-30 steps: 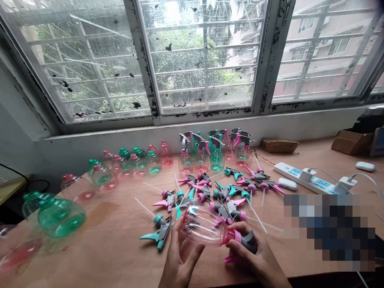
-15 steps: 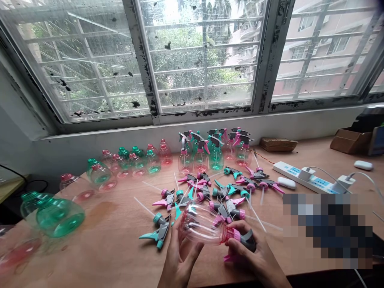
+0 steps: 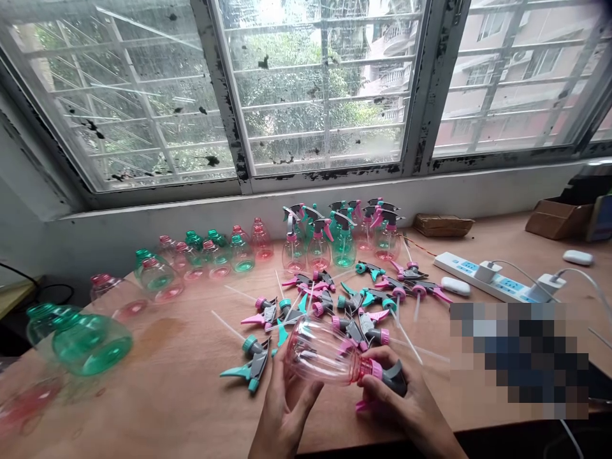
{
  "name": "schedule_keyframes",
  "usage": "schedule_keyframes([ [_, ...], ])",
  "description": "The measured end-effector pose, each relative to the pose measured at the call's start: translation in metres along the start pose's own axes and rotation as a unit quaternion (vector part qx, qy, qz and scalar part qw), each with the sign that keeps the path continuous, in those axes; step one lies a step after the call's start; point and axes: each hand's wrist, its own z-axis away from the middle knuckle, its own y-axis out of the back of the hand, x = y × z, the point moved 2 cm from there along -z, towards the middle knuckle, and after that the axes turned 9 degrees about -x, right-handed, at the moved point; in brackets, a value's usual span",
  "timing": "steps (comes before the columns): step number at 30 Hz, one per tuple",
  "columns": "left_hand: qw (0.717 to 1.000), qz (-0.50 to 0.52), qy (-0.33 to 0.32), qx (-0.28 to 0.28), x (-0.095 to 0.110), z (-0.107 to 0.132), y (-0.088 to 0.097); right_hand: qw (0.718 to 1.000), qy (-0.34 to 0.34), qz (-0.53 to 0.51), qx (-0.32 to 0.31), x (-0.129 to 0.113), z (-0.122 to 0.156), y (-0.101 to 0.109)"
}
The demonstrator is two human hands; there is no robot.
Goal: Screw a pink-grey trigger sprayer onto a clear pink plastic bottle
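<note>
Tilted on its side above the table, a clear pink spray bottle (image 3: 321, 352) lies between my two hands. My left hand (image 3: 285, 401) is wrapped round its base, thumb along the near side. With thumb and fingers, my right hand (image 3: 399, 398) grips the pink collar (image 3: 376, 369) of the grey and pink spray head (image 3: 394, 377) at the bottle's neck. The pink trigger (image 3: 363, 406) points down below my right hand. Close behind the bottle lie several loose spray heads (image 3: 352, 331) with thin white tubes. A teal and grey spray head (image 3: 253, 363) rests left of my left hand.
Several bottles with spray heads (image 3: 343, 245) stand by the wall. Open green and pink bottles (image 3: 93, 344) line the table's left and back. A white power strip (image 3: 478, 275) with plugs, a white case (image 3: 456, 286) and a brown package (image 3: 442, 224) are to the right.
The view has shifted slightly, so the whole scene sits a little higher and further left. Both hands keep the same grip on the spray bottle.
</note>
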Motion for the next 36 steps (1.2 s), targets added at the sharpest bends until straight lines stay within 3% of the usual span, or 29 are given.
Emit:
schedule_keyframes([
  [4, 0.999, -0.032, 0.003, -0.030, -0.0055, -0.0012, 0.0050, 1.000, 0.005, 0.001, -0.005, -0.0015, 0.0009, -0.0008],
  [22, 1.000, -0.018, -0.001, 0.016, -0.0088, -0.0001, 0.0005, 1.000, 0.004, 0.010, 0.004, -0.0074, 0.0032, -0.0033],
  [29, 0.999, -0.042, 0.011, -0.031, -0.0047, -0.0007, 0.0066, 1.000, 0.019, 0.015, -0.005, -0.0052, 0.0015, -0.0024],
  [36, 0.999, -0.030, 0.006, -0.013, -0.0049, -0.0004, 0.0027, 1.000, 0.012, 0.011, -0.003, -0.0017, 0.0003, -0.0006],
])
